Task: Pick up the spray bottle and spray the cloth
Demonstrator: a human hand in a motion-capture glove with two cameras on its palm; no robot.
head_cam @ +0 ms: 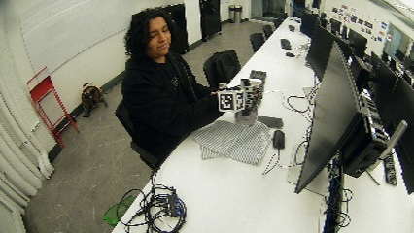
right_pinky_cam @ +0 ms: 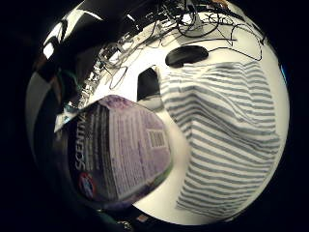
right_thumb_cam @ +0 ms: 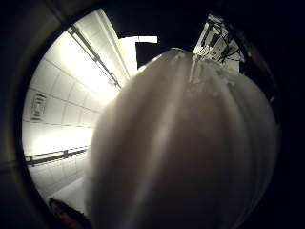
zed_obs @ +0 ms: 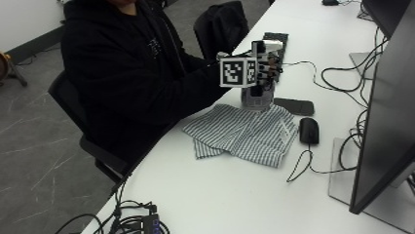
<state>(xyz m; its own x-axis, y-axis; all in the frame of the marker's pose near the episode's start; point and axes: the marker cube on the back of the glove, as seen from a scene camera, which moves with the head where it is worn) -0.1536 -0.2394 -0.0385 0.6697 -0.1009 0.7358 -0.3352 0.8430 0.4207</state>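
We see the right hand (zed_obs: 262, 68) raised above the table (zed_obs: 214, 195), fingers curled around the spray bottle (zed_obs: 256, 95). The striped cloth (zed_obs: 243, 134) lies just below the hand.

Even overhead light fills the room, throwing only soft shadows beneath the striped cloth (zed_obs: 243, 134) on the white table (zed_obs: 214, 195). Both palm views curve sharply toward dark rims. The spray bottle (right_pinky_cam: 120, 150) looms blurred against one lens; in the other, a pale out-of-focus shape, possibly the bottle's top, glows beside bright ceiling glare.
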